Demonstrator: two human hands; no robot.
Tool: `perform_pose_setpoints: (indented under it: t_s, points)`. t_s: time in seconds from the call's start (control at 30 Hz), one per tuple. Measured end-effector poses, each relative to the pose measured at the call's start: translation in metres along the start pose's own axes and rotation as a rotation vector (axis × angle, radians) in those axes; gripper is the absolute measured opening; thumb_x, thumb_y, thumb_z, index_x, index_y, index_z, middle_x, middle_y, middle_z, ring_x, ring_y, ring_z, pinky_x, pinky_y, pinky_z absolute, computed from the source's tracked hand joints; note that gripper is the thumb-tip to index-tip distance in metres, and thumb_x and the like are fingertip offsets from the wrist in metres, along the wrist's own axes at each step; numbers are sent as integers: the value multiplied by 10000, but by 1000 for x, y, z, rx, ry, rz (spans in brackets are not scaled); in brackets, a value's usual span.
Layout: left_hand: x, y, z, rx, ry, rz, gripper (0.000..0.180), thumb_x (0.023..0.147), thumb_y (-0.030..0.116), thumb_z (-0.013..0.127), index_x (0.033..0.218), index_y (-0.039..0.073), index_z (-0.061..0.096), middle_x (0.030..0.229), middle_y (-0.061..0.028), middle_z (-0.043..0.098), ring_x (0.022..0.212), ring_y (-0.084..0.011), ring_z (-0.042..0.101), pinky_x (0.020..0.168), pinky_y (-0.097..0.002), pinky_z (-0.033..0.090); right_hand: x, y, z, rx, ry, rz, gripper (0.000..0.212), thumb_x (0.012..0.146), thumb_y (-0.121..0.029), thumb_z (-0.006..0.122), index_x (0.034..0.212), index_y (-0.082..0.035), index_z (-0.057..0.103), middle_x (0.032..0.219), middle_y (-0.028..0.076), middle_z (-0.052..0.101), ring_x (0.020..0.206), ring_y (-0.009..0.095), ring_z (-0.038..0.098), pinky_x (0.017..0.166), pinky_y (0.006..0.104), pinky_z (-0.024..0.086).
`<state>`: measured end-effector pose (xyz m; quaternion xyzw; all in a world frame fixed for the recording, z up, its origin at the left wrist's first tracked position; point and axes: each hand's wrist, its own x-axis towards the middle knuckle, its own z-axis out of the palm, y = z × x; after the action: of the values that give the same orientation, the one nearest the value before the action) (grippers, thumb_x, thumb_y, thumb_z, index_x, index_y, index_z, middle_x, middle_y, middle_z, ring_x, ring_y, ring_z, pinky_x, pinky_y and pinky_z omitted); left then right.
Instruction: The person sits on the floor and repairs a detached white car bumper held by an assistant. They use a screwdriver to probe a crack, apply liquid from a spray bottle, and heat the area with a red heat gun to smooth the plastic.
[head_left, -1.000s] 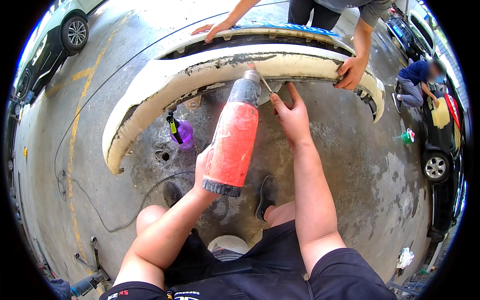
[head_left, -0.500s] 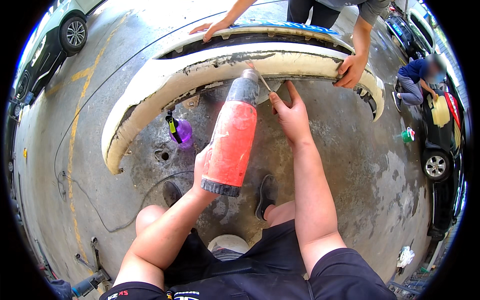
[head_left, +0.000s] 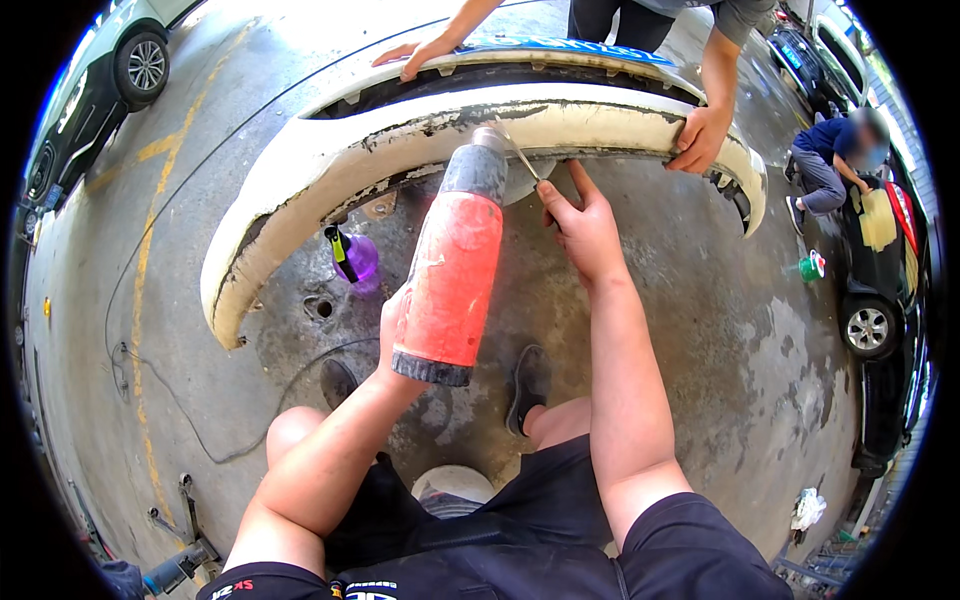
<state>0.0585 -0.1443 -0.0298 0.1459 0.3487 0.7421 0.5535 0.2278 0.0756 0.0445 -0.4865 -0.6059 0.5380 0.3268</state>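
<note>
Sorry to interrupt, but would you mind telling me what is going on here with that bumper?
A seated person aims a red heat gun, held in the left hand, at the edge of a white bumper lying on the concrete floor. The right hand holds a thin scraper against the same spot, beside the gun's nozzle. A co-worker across from them has both hands on the bumper, one on its far edge, one near its right end. A purple spray bottle stands under the bumper's curve.

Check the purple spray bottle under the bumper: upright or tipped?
Upright. The purple spray bottle stands on the concrete floor under the bumper, with its trigger head on top.
</note>
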Motion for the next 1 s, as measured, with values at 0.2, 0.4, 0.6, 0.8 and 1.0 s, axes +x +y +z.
perform_pose_setpoints:
  t_s: [0.2,0.4,0.6,0.8,1.0]
  points:
    - [1,5,10,-121,32,-68,291,1157,67,600,1414,-40,685,1289,-117,791,1091,-205,793,952,-380,666,1,-4,-7,-5,-9,30,982,1002,-411,860,1751,25,399,758,7,694,661,84,549,631,283,450]
    - [0,2,5,-59,0,-34,302,1174,97,568,1418,-41,679,1314,-128,787,1119,-221,794,978,-395,665,2,-1,-8,-16,-14,1,974,1003,-408,854,1737,52,407,752,9,695,654,81,552,629,280,452]
    - [2,5,5,-268,37,-131,331,1192,136,530,1438,-37,668,1315,-142,787,1125,-247,800,988,-422,668,8,8,-13,-36,-45,-37,963,1012,-393,847,1726,79,406,754,33,722,675,81,593,640,276,466]
    - [1,7,8,-136,21,-85,307,1179,106,564,1429,-33,675,1305,-130,788,1108,-230,798,966,-404,671,10,10,-12,-29,-48,-83,963,1017,-374,851,1710,117,398,790,49,748,720,89,643,672,275,496]
    - [1,9,8,-112,20,-64,295,1169,87,583,1419,-32,682,1290,-126,791,1090,-218,799,951,-396,674,10,6,-10,-72,-30,-90,966,1023,-370,849,1705,135,388,800,58,751,731,94,653,681,273,501]
